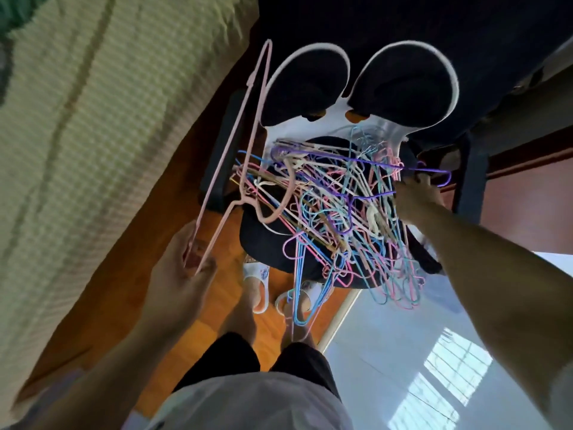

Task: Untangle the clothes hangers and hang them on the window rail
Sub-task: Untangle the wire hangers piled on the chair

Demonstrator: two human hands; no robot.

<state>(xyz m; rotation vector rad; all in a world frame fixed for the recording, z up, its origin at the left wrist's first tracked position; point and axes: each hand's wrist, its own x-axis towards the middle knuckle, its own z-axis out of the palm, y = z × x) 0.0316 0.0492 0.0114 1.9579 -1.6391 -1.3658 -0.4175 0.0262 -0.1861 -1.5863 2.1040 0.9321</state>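
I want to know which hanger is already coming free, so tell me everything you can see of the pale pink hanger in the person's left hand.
The pale pink hanger is a thin, coated-looking wire frame, long and narrow from this angle. It stands out to the left of the tangled pile of hangers. One corner points up toward the chair back; the opposite corner is held in the left hand, whose fingers curl round the wire. Its thicker pink hook curves into the pile's left edge; whether it is caught there is unclear.
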